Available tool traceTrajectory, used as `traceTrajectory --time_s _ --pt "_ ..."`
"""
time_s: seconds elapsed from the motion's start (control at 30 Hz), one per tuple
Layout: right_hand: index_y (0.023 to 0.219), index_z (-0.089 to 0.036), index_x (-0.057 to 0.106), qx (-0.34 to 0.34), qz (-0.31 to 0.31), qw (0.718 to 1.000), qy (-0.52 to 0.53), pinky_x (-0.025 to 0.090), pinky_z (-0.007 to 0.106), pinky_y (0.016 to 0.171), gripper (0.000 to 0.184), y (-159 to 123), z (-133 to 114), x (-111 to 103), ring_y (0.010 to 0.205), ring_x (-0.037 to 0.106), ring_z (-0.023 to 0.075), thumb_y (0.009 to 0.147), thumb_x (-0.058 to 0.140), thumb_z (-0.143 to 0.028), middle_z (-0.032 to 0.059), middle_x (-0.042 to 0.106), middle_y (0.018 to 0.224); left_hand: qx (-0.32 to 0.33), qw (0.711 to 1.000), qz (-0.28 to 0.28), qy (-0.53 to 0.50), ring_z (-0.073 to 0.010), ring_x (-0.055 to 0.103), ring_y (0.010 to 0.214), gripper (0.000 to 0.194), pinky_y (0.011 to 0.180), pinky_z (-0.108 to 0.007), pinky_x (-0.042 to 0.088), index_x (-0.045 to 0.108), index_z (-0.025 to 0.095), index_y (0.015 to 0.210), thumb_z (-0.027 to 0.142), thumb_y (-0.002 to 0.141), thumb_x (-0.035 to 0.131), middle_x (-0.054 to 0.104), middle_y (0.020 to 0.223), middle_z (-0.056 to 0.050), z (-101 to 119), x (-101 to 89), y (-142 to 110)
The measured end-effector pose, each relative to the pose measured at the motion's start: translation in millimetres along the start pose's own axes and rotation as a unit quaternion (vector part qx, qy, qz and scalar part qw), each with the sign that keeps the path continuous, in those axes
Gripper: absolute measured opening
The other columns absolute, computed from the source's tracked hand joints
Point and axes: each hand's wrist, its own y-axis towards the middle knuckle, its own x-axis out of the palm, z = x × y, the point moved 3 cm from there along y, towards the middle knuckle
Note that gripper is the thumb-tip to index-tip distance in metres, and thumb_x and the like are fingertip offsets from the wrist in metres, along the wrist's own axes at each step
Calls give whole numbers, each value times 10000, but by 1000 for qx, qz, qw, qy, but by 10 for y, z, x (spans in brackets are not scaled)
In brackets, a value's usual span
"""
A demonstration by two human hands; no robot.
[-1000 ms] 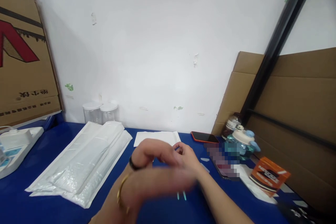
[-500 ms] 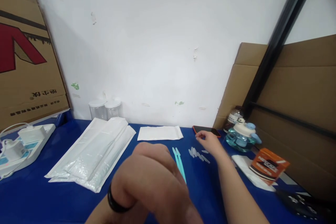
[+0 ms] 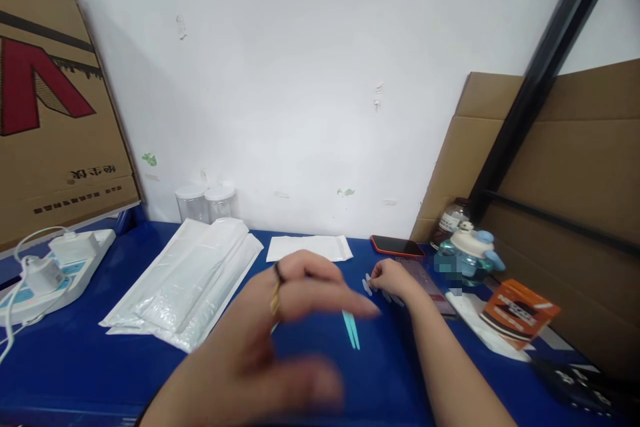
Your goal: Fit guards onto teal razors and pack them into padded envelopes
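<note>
My left hand point(image 3: 280, 327) hovers large in the foreground, its fingers apart with nothing between them; a dark band and a gold-coloured ring are on its fingers. Beneath its fingertips, two slim turquoise sticks point(image 3: 351, 331) lie on the blue table point(image 3: 310, 373), their far ends hidden by the hand. Farther off, my right hand point(image 3: 393, 278) is low over a small group of translucent elongated pieces point(image 3: 367, 285). Its thumb and finger are pinched together at one of these pieces. Part of the group is covered by the hand.
White padded envelopes point(image 3: 183, 287) lie left, and a flat white packet point(image 3: 310, 248) is by the wall. Two lidded jars point(image 3: 206, 203) and a power strip point(image 3: 75, 270) stand left. A phone point(image 3: 397, 245), a teal bottle point(image 3: 470, 257) and an orange box point(image 3: 520, 313) are right.
My left hand has gone from curled to spread fingers. My right hand has come down from near the phone to the translucent pieces and pinches there. The view has shifted slightly.
</note>
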Motion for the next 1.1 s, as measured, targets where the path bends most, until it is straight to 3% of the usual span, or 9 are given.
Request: traceTrajectory --time_s 0.07,0.13,0.23,0.3,0.4,0.53,0.63,0.77,1.1 --pt "471 -168 598 -5 8 1000 15 338 233 455 93 3 -5 -10 453 539 138 514 649 -104 30 605 473 -99 990 -52 90 -193 560 822 280 738 -291 444 632 275 959 448 755 553 617 915 -17 -384 38 158" --pt "489 -170 585 -12 20 999 26 343 225 446 93 0 -33 -37 453 537 131 537 648 -121 19 600 484 -224 951 -79 196 -180 565 725 271 635 -271 417 629 225 894 432 732 561 618 829 -25 -861 104 227" --pt "588 -170 561 -28 24 994 106 380 229 445 75 -25 -127 -64 450 552 131 614 626 -198 2 585 521 -273 897 -98 334 -224 583 801 234 662 -291 404 609 201 866 369 704 590 624 862 -57 -1375 245 237" --pt "665 -173 535 -38 6 977 208 417 240 463 106 -52 -214 -52 480 586 145 654 611 -247 -13 568 555 -277 868 -113 396 -249 596 813 199 674 -310 412 602 186 849 324 706 587 627 870 -81 -1535 330 227" --pt "793 -176 538 -49 -22 945 323 434 241 485 193 -92 -347 -1 561 625 163 662 629 -284 -32 546 612 -273 851 -126 430 -265 606 809 141 666 -323 423 596 173 816 268 721 553 629 851 -96 -1591 392 243" --pt "811 -162 595 -83 -13 929 361 390 218 494 227 -116 -491 74 565 565 122 645 680 -292 -29 540 606 -277 861 -109 412 -233 601 763 95 613 -283 398 590 170 752 219 701 526 630 829 -87 -1621 365 303" --pt "767 -169 585 -89 -21 898 431 348 208 466 228 -134 -580 137 505 481 89 636 713 -305 -26 553 599 -284 902 -93 312 -181 581 685 130 558 -243 357 582 176 713 293 717 525 629 752 -50 -1665 364 372" --pt "770 -171 557 -76 -24 840 537 390 219 504 281 -175 -668 181 556 520 103 654 716 -371 25 619 719 -270 952 -95 113 -149 544 619 282 506 -223 332 595 177 747 452 699 551 611 675 -13 -1678 467 494" --pt "766 -161 563 -61 -35 825 561 433 225 565 305 -204 -722 252 597 576 117 667 717 -404 20 621 674 -270 958 -97 20 -131 514 589 318 502 -210 343 599 166 729 476 656 589 592 650 -4 -1765 603 488"
